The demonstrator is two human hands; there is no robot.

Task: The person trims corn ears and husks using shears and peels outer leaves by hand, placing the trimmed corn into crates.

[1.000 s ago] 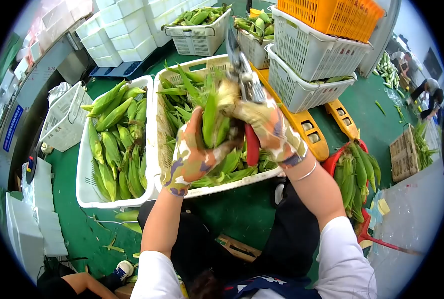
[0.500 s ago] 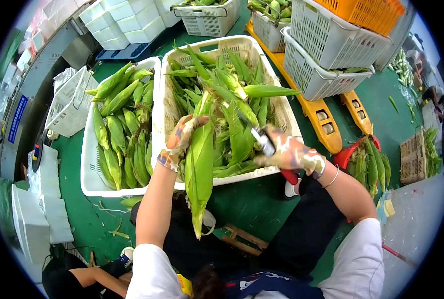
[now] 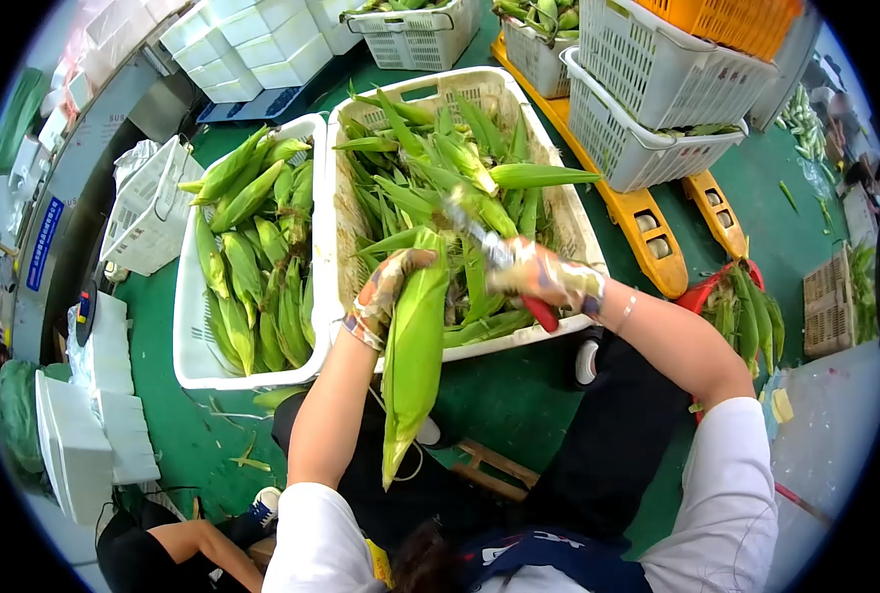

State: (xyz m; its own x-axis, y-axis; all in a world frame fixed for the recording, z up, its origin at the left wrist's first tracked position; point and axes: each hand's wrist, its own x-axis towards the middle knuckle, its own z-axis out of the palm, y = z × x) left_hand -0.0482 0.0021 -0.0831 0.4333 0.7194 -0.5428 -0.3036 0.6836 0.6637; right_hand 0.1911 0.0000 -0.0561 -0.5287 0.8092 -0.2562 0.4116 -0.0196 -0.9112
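My left hand (image 3: pixel 389 295), in a patterned glove, is closed around the top of an ear of corn (image 3: pixel 413 366). The ear is in its green husk, with its pointed tip hanging down towards my lap. My right hand (image 3: pixel 534 275), gloved alike, grips red-handled pruning shears (image 3: pixel 486 242). Their metal end is blurred and points up and left, just above and to the right of the ear's top. Below and beyond both hands is a white crate (image 3: pixel 583 232) of husk leaves and stalk pieces (image 3: pixel 480 158).
Left of it stands a white crate (image 3: pixel 191 341) of unhusked corn ears (image 3: pixel 247 262). Stacked crates (image 3: pixel 648 148) rest on a yellow pallet jack (image 3: pixel 648 237) at the right. A red bucket (image 3: pixel 695 295) holds more green leaves. Another person's arm (image 3: pixel 198 544) shows at lower left.
The leafy stalk end that rose above my left hand no longer shows on the ear. My left hand and the ear have shifted right and slightly down; the shears now tilt farther up and left.
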